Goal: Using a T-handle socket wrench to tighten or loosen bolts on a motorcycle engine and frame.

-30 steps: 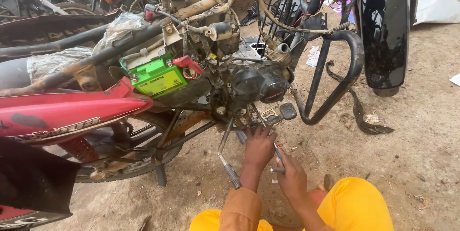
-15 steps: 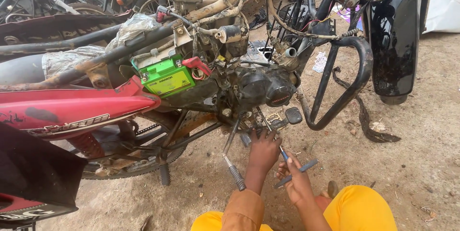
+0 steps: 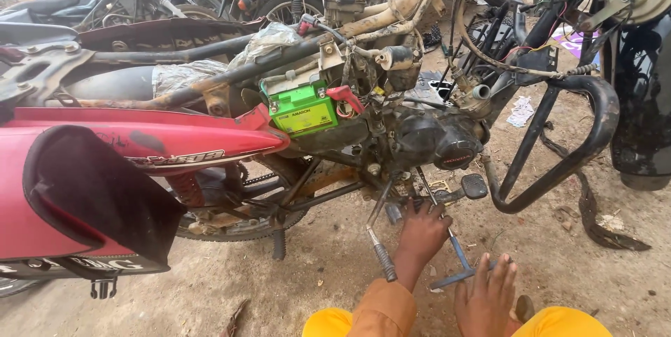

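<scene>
A stripped red motorcycle (image 3: 175,145) stands on dirt with its dark engine (image 3: 437,142) bare. My left hand (image 3: 423,231) reaches up under the engine beside the footpeg (image 3: 474,185), fingers curled against the shaft of a long L-shaped wrench (image 3: 458,256). The shaft runs up to the engine's underside. My right hand (image 3: 486,296) is lower, fingers spread, with its fingertips at the wrench's bent lower end. A lever with a ribbed rubber grip (image 3: 382,256) hangs just left of my left wrist. My yellow-clad knees show at the bottom edge.
A green battery (image 3: 302,112) sits in the frame above the engine, among loose wires. A black tubular crash guard (image 3: 559,162) curves to the right, next to a black fender (image 3: 643,99). More motorcycles stand behind. Scraps lie on the ground at right.
The view has shifted left and closer. My left hand stays under the engine by the wrench shaft. My right hand has let go of the wrench and spread its fingers.
</scene>
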